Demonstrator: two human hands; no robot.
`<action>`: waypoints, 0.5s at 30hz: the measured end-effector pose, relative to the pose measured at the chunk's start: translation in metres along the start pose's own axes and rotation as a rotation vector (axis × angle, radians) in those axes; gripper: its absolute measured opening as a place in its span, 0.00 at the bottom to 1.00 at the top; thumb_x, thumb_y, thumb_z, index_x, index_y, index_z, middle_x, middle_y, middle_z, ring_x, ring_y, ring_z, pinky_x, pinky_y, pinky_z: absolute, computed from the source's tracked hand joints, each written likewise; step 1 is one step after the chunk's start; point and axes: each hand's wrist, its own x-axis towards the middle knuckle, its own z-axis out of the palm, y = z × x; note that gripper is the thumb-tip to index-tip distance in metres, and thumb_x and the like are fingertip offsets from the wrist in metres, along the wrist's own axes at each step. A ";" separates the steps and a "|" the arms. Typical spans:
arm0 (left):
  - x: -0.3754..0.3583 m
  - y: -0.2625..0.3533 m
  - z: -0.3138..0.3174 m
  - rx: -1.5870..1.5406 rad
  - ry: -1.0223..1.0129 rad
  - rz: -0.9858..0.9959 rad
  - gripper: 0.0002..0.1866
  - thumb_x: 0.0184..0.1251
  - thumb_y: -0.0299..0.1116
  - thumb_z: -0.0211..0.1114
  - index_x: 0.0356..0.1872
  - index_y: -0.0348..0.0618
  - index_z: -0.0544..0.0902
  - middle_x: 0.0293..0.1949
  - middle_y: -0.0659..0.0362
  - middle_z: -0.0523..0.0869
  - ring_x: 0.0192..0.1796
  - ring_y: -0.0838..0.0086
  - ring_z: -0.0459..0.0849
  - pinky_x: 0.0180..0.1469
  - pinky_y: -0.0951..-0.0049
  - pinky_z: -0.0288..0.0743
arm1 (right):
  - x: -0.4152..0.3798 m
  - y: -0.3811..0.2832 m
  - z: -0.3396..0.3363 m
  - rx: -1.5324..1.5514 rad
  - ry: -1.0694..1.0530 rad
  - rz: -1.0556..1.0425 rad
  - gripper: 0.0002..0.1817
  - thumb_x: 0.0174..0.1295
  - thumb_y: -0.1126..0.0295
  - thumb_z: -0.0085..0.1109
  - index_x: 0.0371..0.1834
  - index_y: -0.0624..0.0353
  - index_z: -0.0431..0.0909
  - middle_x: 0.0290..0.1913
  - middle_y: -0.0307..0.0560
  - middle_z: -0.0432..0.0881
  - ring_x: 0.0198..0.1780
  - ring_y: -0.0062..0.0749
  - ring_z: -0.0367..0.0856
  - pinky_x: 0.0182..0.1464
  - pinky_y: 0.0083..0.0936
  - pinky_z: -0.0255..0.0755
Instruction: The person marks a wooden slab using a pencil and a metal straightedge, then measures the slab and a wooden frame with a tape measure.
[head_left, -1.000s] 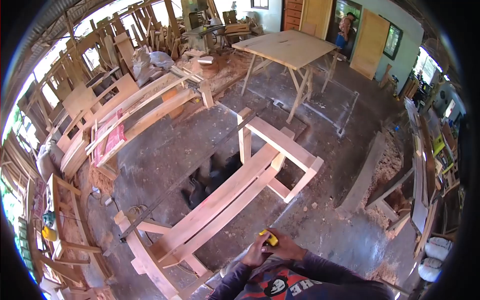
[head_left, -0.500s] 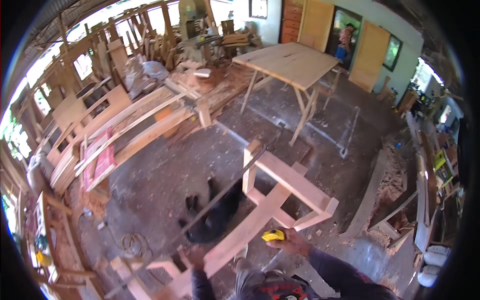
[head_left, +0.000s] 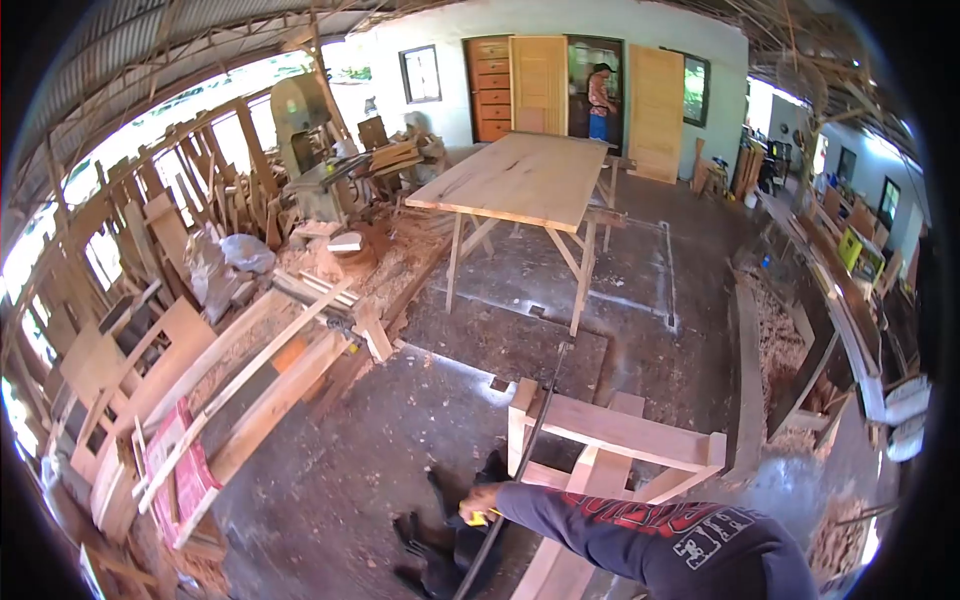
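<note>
A hand [head_left: 481, 497] in a dark long sleeve reaches across the bottom of the view and is closed around a small yellow tape measure [head_left: 480, 517], though I cannot tell which hand it is. The tape measure sits low, just left of a pale wooden frame [head_left: 612, 432] that stands on the gray floor [head_left: 400, 430]. A long thin dark bar [head_left: 530, 440] leans over the frame's left post and runs down past the hand. Something black [head_left: 440, 545] lies on the floor under the hand. Farther back stands a big wooden surface [head_left: 520, 178] on thin crossed legs, and its top is bare wood. To the left, long boards [head_left: 260, 370] lie stacked, with a red cloth [head_left: 175, 475] draped over the near end. A white bag [head_left: 245, 252] rests on the wood pile behind them. Many wood frames lean along the open left wall, where bright light comes in. At the far end is a white wall with a wooden door [head_left: 657, 112], and a person [head_left: 600, 100] stands in the doorway. Sawdust [head_left: 775, 335] is heaped on the floor at the right.
</note>
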 end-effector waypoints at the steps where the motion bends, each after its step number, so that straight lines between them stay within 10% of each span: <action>1: -0.001 0.002 0.010 0.008 -0.010 -0.003 0.14 0.71 0.49 0.54 0.42 0.51 0.74 0.42 0.60 0.76 0.44 0.66 0.74 0.48 0.65 0.72 | 0.042 0.039 0.010 -0.234 -0.088 -0.173 0.17 0.60 0.52 0.61 0.36 0.53 0.89 0.25 0.48 0.86 0.24 0.39 0.85 0.30 0.36 0.80; 2: -0.002 0.003 0.018 0.015 -0.019 -0.008 0.14 0.70 0.49 0.54 0.41 0.51 0.73 0.42 0.60 0.75 0.44 0.66 0.74 0.47 0.65 0.71 | 0.056 0.042 0.011 -0.475 -0.172 -0.346 0.16 0.60 0.53 0.61 0.37 0.53 0.88 0.26 0.49 0.86 0.24 0.40 0.86 0.31 0.39 0.80; 7: 0.001 0.011 0.062 0.051 -0.081 -0.013 0.12 0.69 0.48 0.54 0.39 0.51 0.72 0.39 0.61 0.73 0.40 0.67 0.72 0.44 0.66 0.70 | 0.006 0.026 0.006 -0.145 -0.309 0.115 0.17 0.58 0.52 0.61 0.33 0.55 0.87 0.28 0.47 0.86 0.29 0.37 0.87 0.25 0.38 0.80; 15: -0.014 -0.002 0.104 0.108 -0.147 -0.048 0.10 0.66 0.46 0.54 0.35 0.52 0.70 0.34 0.62 0.70 0.35 0.69 0.69 0.39 0.67 0.67 | -0.170 -0.011 0.009 -0.316 -0.023 -0.172 0.19 0.57 0.55 0.58 0.25 0.63 0.84 0.23 0.52 0.84 0.29 0.41 0.87 0.32 0.39 0.79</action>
